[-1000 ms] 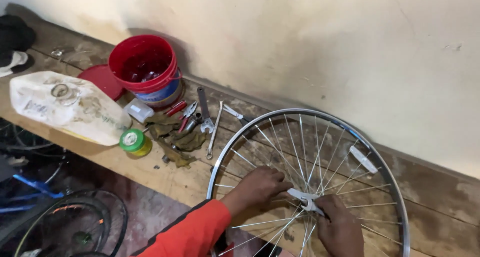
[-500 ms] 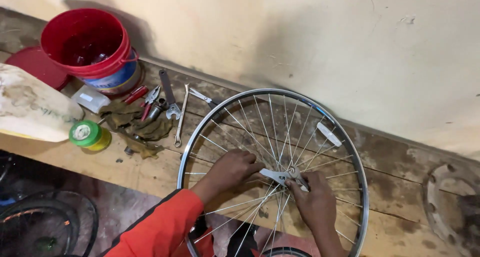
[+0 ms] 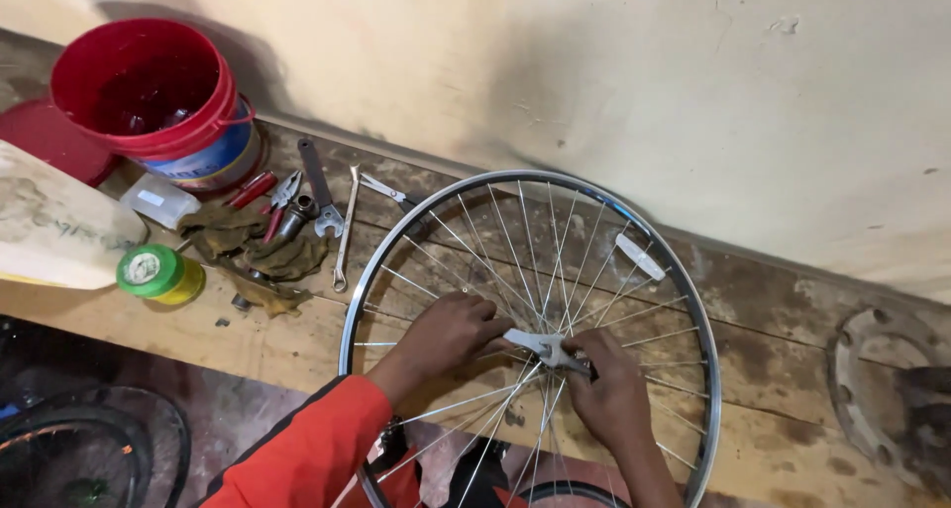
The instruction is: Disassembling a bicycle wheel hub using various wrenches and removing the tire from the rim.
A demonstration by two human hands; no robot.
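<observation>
A spoked bicycle wheel with a silver rim [image 3: 448, 203] lies flat on the wooden bench [image 3: 773, 359]. At its centre sits the hub [image 3: 543, 346]. My left hand [image 3: 446, 332] reaches through the spokes and grips the hub from the left, its arm in an orange-red sleeve. My right hand [image 3: 612, 397] closes on the hub's right side, its fingers pinching a small part there. A white reflector [image 3: 640, 255] is clipped to the spokes at the upper right.
A red bucket [image 3: 149, 92] stands at the back left by the wall. Beside it lie wrenches [image 3: 319, 187], red-handled pliers [image 3: 275, 199], a dirty rag [image 3: 260, 255], a green-lidded tin [image 3: 158, 273] and a white jug [image 3: 54, 226]. A metal ring plate [image 3: 882, 389] lies far right; tyres [image 3: 79, 454] lie below.
The view has shifted, so the bucket and tools sit further left in frame and the metal ring plate has come into view. Both hands stay on the hub.
</observation>
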